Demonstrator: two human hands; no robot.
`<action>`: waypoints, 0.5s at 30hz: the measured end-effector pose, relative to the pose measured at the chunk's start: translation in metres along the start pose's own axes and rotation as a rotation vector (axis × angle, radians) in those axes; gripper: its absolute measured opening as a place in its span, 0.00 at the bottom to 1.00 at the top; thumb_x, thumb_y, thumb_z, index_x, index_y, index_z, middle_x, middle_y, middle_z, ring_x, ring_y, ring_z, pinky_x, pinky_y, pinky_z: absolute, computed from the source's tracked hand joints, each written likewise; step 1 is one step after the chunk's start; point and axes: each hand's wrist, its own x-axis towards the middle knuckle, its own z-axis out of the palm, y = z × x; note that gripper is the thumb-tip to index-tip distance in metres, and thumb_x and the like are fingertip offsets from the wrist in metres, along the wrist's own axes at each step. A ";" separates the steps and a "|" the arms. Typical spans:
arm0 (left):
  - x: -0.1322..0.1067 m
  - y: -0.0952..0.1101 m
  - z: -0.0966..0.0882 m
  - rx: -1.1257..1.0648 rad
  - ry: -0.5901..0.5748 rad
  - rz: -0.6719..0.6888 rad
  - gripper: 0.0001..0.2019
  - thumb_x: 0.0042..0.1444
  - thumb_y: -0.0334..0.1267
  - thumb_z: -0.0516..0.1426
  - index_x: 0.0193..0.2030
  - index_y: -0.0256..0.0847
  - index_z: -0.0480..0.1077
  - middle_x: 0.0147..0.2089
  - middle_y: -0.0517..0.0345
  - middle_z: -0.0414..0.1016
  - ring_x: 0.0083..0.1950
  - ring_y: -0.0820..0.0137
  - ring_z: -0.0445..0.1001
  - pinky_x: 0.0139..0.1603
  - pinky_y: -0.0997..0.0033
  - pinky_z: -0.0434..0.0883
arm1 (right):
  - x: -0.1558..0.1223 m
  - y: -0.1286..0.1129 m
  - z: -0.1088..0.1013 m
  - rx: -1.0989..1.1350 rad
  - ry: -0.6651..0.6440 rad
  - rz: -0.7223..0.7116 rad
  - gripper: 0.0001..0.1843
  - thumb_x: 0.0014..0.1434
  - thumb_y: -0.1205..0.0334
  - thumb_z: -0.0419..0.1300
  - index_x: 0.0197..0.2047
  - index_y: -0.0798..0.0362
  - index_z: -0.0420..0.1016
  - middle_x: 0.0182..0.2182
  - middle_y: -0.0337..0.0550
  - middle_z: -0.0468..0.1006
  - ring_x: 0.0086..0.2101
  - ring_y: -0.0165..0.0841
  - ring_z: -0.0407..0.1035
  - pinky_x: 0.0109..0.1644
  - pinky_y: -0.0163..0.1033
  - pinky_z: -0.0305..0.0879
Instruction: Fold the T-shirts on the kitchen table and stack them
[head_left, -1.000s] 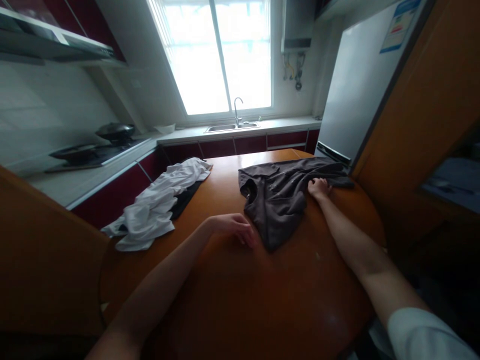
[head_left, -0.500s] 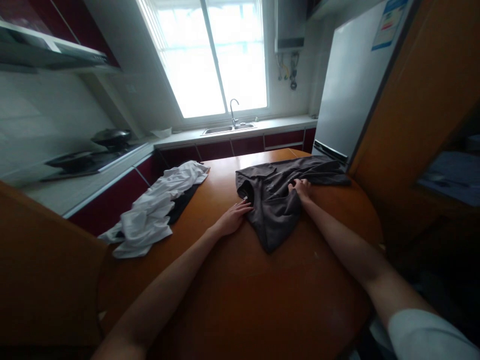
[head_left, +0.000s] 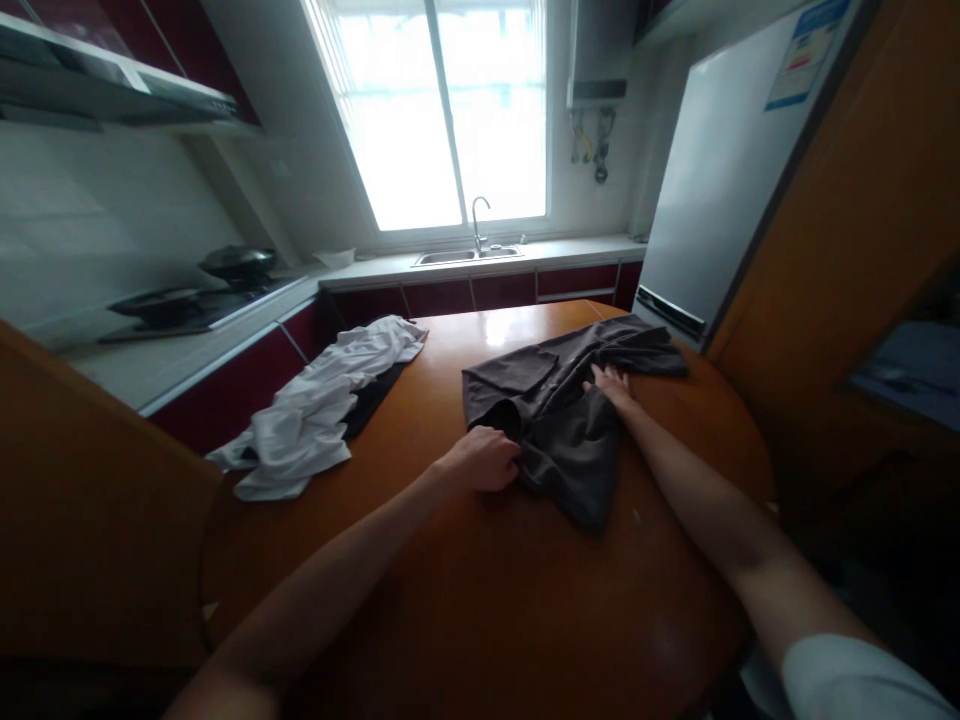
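Observation:
A dark grey shirt (head_left: 574, 440) lies crumpled and partly spread on the wooden table (head_left: 480, 600), with a line of small buttons faintly visible. My left hand (head_left: 486, 458) is closed on the near left edge of the shirt, beside its dark opening; the fingertips are tucked out of sight. My right hand (head_left: 611, 385) rests on the middle right of the shirt, its fingers apart and lying across the fabric.
A white garment (head_left: 300, 425) lies in a heap at the table's left edge, over a black cloth (head_left: 371, 400). Beyond the table are a sink (head_left: 465, 256) and a stove with a pan (head_left: 236, 265). A fridge (head_left: 720, 180) stands at the back right.
My left hand has closed on the shirt's edge and come nearer to me. The shirt's near corner has swung right and nearer. My right hand's fingers have spread flatter.

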 end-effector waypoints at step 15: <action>0.021 -0.075 0.014 -0.337 0.331 -0.141 0.20 0.68 0.43 0.53 0.63 0.44 0.73 0.65 0.49 0.72 0.67 0.58 0.68 0.69 0.55 0.63 | -0.001 -0.001 -0.006 0.182 -0.179 -0.452 0.32 0.63 0.55 0.59 0.70 0.42 0.65 0.72 0.45 0.59 0.70 0.49 0.51 0.71 0.69 0.34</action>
